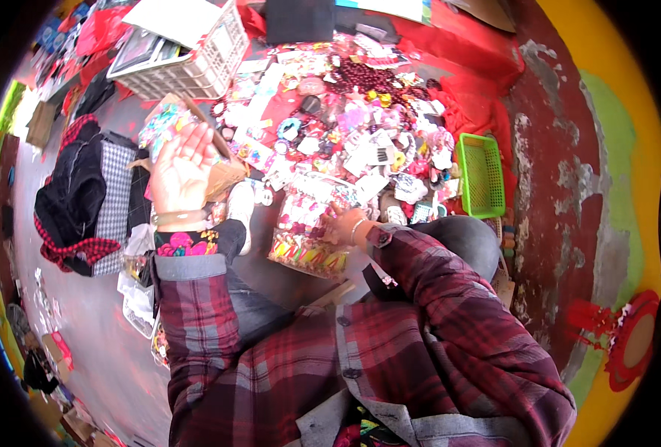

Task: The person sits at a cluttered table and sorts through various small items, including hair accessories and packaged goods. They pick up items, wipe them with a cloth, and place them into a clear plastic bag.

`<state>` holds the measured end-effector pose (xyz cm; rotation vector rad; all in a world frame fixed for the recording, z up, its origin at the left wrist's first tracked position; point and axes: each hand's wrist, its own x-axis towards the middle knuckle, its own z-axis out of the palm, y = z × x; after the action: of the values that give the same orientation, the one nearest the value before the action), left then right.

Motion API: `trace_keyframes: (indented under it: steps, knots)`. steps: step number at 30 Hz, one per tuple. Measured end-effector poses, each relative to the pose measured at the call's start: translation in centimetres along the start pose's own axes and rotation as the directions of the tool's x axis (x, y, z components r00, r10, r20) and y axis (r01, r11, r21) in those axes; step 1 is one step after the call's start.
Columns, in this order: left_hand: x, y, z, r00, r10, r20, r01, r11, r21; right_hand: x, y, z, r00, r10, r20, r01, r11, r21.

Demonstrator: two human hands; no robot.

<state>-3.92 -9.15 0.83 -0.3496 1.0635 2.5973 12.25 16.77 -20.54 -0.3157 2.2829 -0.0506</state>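
My left hand (184,173) is raised with its palm up and fingers stretched out, holding nothing. It is beside an opened cardboard box (222,177) with colourful small packets (168,125) near it. Between my legs is a clear plastic tub (301,231), filled with pink, red and white small items and yellow-and-red pieces at its near end. My right hand (343,226) grips the tub's right side, fingers spread over it; part of the grip is hidden. Past the tub spreads a large heap of hair accessories and trinkets (368,134), many with white tags.
At the heap's right stands a green plastic basket (482,179), near a peeling red wall (554,179). A white crate (211,63) sits far left. Dark clothing (73,194) lies on a checked box at left. Red cloth (457,45) lies behind the heap.
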Motion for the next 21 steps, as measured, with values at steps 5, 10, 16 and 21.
trace_keyframes:
  steps: [5, 10, 16, 21]
  knots:
    - [0.3, -0.5, 0.5, 1.0, -0.02, 0.006, 0.02, 0.999, 0.041, -1.3, 0.1, -2.6, 0.991, -0.027, -0.132, 0.042, 0.993, 0.114]
    - [0.2, -0.1, -0.1, 0.999, -0.036, 0.015, 0.035, 0.998, 0.049, 1.0, 2.1, -3.8, 0.941, 0.188, -0.28, -0.111, 0.957, 0.269]
    - [0.8, -1.0, 0.4, 0.998, -0.056, -0.006, 0.056, 0.996, 0.073, 5.6, 13.2, -3.5, 0.875, 0.438, -0.206, -0.365, 0.876, 0.316]
    - [0.3, -1.4, 2.1, 0.997, -0.07, 0.035, 0.067, 0.995, 0.078, 6.8, 16.5, -5.8, 0.908, 0.365, -0.205, -0.265, 0.881, 0.393]
